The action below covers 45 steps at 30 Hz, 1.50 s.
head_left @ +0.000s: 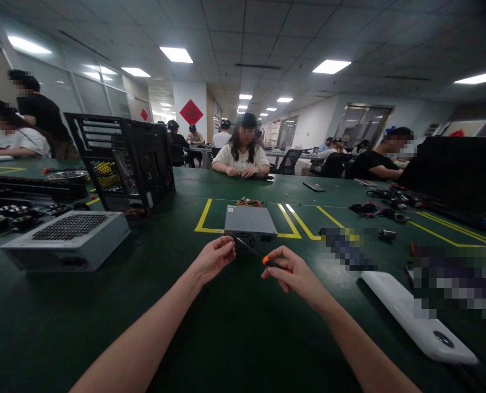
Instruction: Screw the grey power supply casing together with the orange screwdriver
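My right hand (289, 270) grips a screwdriver (269, 262) by its orange and black handle. The dark shaft slants up and left toward my left hand (215, 259). Thumb and fingers of my left hand are pinched together by the shaft's tip; whatever lies between them is too small to make out. Just beyond both hands sits a grey computer power supply (251, 221), its fan grille and socket facing me and a bundle of coloured wires (249, 202) behind it. Both hands appear in front of its near face; contact cannot be told.
A larger power supply (69, 234) lies at left, near an open black computer case (122, 164). At right are a white device (418, 314), a small metal cylinder (387, 234) and tangled cables (394, 196). A person (243, 150) sits across the green table (226, 338).
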Motion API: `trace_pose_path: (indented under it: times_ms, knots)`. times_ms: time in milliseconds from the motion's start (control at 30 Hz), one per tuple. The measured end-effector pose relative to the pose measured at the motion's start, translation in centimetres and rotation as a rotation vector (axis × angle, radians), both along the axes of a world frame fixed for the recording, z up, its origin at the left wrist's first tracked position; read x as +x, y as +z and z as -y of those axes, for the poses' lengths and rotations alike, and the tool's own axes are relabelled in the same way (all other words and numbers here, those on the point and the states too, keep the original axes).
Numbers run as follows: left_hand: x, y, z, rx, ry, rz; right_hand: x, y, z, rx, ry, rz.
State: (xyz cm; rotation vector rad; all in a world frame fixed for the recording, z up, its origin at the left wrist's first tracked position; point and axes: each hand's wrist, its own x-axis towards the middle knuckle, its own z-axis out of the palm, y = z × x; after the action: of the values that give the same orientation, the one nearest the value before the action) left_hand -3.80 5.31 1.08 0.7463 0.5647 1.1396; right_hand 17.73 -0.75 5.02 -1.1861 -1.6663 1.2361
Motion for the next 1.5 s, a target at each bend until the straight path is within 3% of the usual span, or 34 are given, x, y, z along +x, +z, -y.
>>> trace_pose_path:
  times_ms: [500,600,767,833,1133,1367,1500]
  knots:
    - [-0.3,0.1,0.1,0.093,-0.113,-0.101,0.1,0.3,0.5,0.01,0.077,0.064]
    - [-0.6,0.2,-0.1,0.127,-0.134,-0.2,0.3,0.4,0.6,0.033,0.053,0.128]
    - [-0.9,0.3,-0.2,0.25,-0.161,-0.512,1.1,0.3,0.3,0.241,-0.008,0.294]
    - [-0.9,0.3,-0.1,0.282,-0.157,-0.588,1.2,0.0,0.1,0.249,-0.01,0.32]
    - [0.4,-0.5,-0.3,0.173,0.021,-0.488,-0.6,-1.7,0.2,-0.2,0.126,0.152]
    - [0.7,-0.4,0.1,0.159,0.001,-0.458,-2.0,-1.5,1.2,-0.372,-0.046,-0.043]
    - [1.0,-0.4,0.4,0.133,0.014,-0.423,-2.4,-1.9,1.6,-0.491,-0.036,-0.226]
